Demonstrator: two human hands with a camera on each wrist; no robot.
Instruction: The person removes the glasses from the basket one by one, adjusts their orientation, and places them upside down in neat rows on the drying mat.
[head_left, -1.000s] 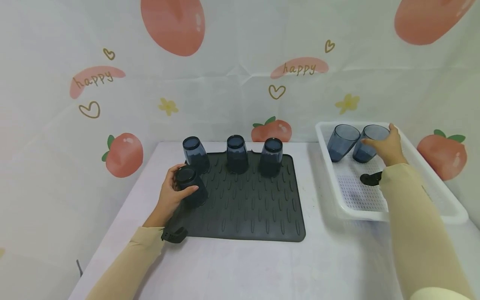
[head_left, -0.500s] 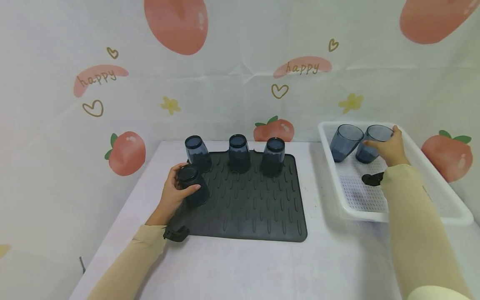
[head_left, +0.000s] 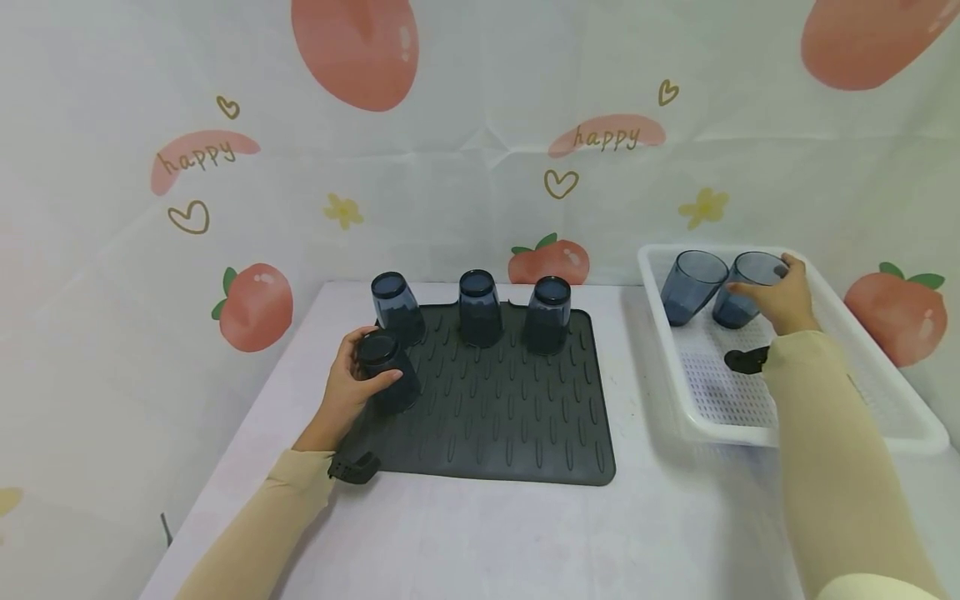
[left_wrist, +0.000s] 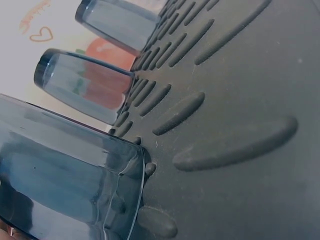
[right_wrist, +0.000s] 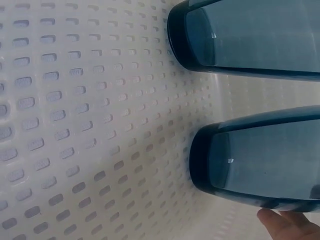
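Note:
My left hand (head_left: 347,387) grips a dark blue drinking glass (head_left: 393,385) that stands upside down on the left side of a black ribbed drying mat (head_left: 495,417). In the left wrist view, this glass (left_wrist: 70,170) has its rim down at the mat. My right hand (head_left: 783,298) holds another blue glass (head_left: 737,302), mouth up and tilted, inside a white basket (head_left: 678,392). Fingertips (right_wrist: 285,225) show against the side of that glass (right_wrist: 265,160) in the right wrist view. A second tilted glass (head_left: 688,290) leans to its left.
Three upturned glasses stand in a row along the mat's back edge: a left one (head_left: 397,310), a middle one (head_left: 479,312) and a right one (head_left: 547,317). The basket has a perforated floor and raised walls. A printed cloth (head_left: 450,125) hangs behind the white table (head_left: 465,533).
The whole head view has shifted slightly, so the scene sits a little farther right. Both hands keep their holds, and the glasses stand as before.

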